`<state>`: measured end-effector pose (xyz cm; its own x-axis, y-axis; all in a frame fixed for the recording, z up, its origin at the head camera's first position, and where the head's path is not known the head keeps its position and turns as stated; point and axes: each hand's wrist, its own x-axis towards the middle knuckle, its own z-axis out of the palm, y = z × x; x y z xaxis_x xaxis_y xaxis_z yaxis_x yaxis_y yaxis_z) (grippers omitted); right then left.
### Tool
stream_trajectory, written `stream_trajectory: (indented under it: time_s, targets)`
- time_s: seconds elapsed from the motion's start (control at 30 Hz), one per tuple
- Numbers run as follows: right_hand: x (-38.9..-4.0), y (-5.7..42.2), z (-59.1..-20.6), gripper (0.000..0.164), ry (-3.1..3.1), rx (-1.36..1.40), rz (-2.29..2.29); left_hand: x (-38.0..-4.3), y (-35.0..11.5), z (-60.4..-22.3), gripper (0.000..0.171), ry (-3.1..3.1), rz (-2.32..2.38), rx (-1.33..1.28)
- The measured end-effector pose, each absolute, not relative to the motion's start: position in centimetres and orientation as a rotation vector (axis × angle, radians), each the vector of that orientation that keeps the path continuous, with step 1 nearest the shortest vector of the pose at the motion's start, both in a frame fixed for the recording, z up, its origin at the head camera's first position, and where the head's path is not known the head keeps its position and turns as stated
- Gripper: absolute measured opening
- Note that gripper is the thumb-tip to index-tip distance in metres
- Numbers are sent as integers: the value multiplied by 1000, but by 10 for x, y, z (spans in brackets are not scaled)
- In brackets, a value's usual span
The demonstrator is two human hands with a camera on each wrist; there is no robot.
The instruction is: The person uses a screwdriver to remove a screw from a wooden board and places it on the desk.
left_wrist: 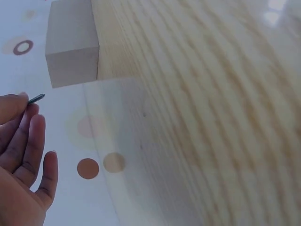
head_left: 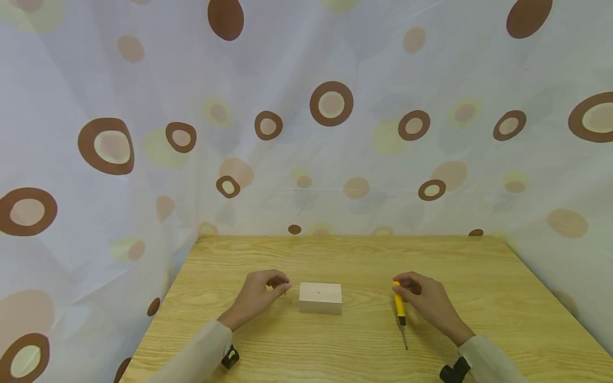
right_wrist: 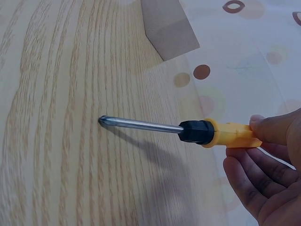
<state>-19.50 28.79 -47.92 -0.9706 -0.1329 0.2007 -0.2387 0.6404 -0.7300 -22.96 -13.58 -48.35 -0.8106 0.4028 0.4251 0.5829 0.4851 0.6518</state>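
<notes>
My left hand (head_left: 262, 293) pinches a small screw (left_wrist: 36, 99) between thumb and index finger, its threaded end poking out past the fingertips. Just right of that hand a pale wooden block (head_left: 320, 298) lies on the table, a small dark hole (head_left: 319, 292) showing in its top face. On the block's other side, farther off, my right hand (head_left: 426, 299) holds a yellow-and-black screwdriver (right_wrist: 230, 134) by the end of its handle. Its metal shaft (right_wrist: 141, 125) points down toward the near edge in the head view. Neither hand touches the block.
The wood-grain table (head_left: 354, 346) runs back to a white curtain (head_left: 287, 64) printed with brown and beige dots. The curtain also hangs along both sides. A small black device (head_left: 230, 357) is worn at the left wrist, another black device (head_left: 455, 371) at the right.
</notes>
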Motion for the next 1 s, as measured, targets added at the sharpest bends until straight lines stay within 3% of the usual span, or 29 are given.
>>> stream_trajectory:
  time_s: [1.0]
  targets:
    - [-198, 290, -485, 32, -2793, 250, 1206, -219, -161, -498, 7, -2781, -1205, -627]
